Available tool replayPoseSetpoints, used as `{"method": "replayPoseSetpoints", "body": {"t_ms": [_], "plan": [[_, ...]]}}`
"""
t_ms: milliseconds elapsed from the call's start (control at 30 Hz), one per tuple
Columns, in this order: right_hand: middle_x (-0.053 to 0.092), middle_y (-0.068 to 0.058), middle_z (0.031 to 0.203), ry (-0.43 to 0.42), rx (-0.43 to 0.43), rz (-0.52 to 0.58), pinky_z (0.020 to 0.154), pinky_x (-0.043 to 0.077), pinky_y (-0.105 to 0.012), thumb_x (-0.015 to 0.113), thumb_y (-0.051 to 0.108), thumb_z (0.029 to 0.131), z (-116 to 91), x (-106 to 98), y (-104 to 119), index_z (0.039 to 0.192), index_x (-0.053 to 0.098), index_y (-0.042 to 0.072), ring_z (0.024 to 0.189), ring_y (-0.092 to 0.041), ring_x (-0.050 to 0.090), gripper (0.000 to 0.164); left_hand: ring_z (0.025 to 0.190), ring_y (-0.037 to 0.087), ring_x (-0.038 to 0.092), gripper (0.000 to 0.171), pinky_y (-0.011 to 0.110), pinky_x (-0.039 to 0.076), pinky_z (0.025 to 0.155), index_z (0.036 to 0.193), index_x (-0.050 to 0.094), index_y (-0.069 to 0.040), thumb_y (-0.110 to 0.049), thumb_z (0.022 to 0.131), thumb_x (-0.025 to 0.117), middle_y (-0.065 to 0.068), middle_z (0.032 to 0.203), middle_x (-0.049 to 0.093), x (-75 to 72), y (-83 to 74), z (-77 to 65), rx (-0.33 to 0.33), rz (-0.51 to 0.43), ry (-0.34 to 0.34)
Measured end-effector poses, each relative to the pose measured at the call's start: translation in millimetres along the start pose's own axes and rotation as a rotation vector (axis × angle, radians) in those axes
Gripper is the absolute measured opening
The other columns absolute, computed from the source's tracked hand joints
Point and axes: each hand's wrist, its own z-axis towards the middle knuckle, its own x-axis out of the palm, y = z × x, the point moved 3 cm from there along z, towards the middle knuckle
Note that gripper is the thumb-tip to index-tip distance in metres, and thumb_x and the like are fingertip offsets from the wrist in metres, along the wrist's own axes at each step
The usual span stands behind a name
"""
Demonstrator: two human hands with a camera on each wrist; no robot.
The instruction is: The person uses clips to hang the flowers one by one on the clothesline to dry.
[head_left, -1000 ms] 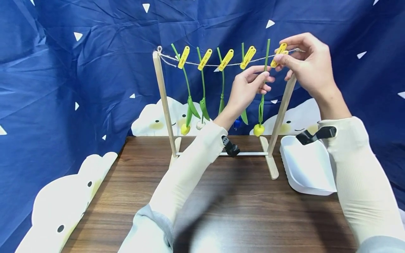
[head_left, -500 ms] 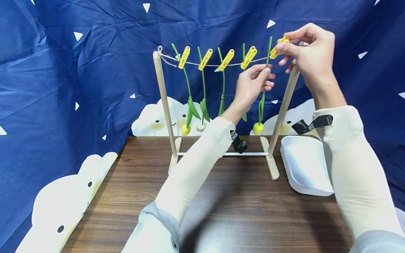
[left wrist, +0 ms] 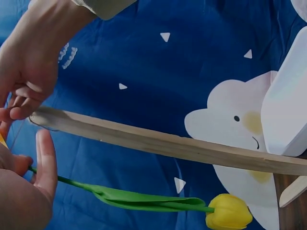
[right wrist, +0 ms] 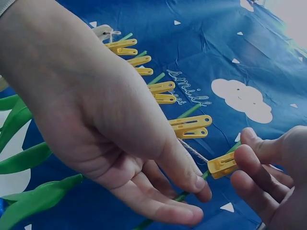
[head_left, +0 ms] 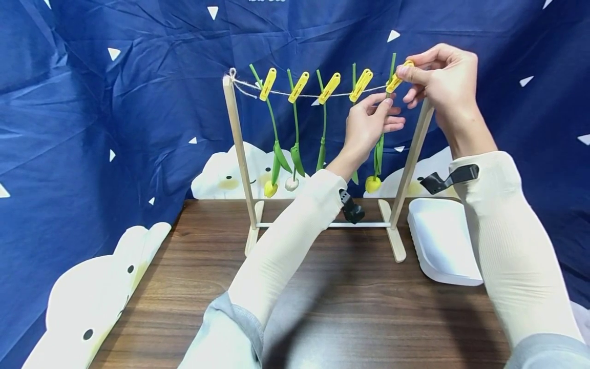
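A yellow artificial tulip [left wrist: 229, 212] hangs bloom down at the right end of the string [head_left: 338, 95]. My left hand [head_left: 369, 123] pinches its green stem [left wrist: 72, 182] between thumb and fingers, just under the string. With thumb and fingertips my right hand [head_left: 447, 82] grips a yellow clothespin [head_left: 400, 77] by its handle end. In the right wrist view that clothespin's nose lies right at the stem and string, close above the left fingertips [right wrist: 199, 183]. Several other tulips, including a white one [head_left: 292, 184], hang to the left under yellow clothespins [head_left: 329, 87].
The string runs between the posts [head_left: 417, 148] of a wooden rack, joined low by a white bar [head_left: 364, 224]. A white tray [head_left: 444, 277] stands right of the rack on the brown wooden table [head_left: 207, 287]. A blue cloth [head_left: 138, 102] with clouds hangs behind.
The clothespin in my right hand rose, then came left and down from beside the stem onto it at the string. My left hand keeps its pinch, and the bloom has swung slightly left.
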Motion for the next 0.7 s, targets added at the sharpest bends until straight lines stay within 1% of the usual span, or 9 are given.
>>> {"method": "replayPoseSetpoints", "body": {"t_ms": [167,433,567,700], "plan": [[0.081,-0.009,0.080,0.008,0.037,-0.034,0.042,0.053,-0.026,0.092,-0.004,0.076,-0.8,-1.5,-0.6,0.095,0.077,-0.004,0.041,-0.017,0.065,0.024,0.093,0.029,0.082,0.030,0.023,0.064,0.075,0.134,0.069,0.001,-0.014,0.110,0.060,0.019,0.107,0.079,1.2,0.2,-0.8,-0.003,0.028,-0.025],[0.081,-0.005,0.083,0.024,0.100,-0.091,0.042,0.053,-0.027,0.092,0.004,0.080,-2.4,-2.0,-2.5,0.102,0.075,0.002,0.042,-0.017,0.067,0.028,0.092,0.028,0.082,0.031,0.022,0.064,0.075,0.134,0.069,0.003,-0.013,0.110,0.059,0.018,0.105,0.079,0.8,-1.9,-2.8,0.004,0.043,-0.035],[0.081,-0.001,0.086,0.049,0.104,-0.139,0.041,0.053,-0.027,0.090,0.006,0.084,-3.8,-1.2,-2.7,0.106,0.071,0.004,0.043,-0.017,0.068,0.028,0.091,0.027,0.082,0.029,0.022,0.064,0.075,0.132,0.069,0.003,-0.012,0.110,0.058,0.017,0.106,0.079,1.8,-2.0,-3.8,0.010,0.059,-0.026],[0.081,0.002,0.089,0.089,0.075,-0.210,0.042,0.054,-0.026,0.084,0.010,0.091,-5.9,0.0,-2.0,0.110,0.069,0.006,0.046,-0.015,0.070,0.025,0.091,0.027,0.082,0.028,0.022,0.064,0.075,0.133,0.067,0.002,-0.011,0.110,0.057,0.017,0.110,0.079,2.8,-2.3,-5.1,0.015,0.072,-0.015]]}}
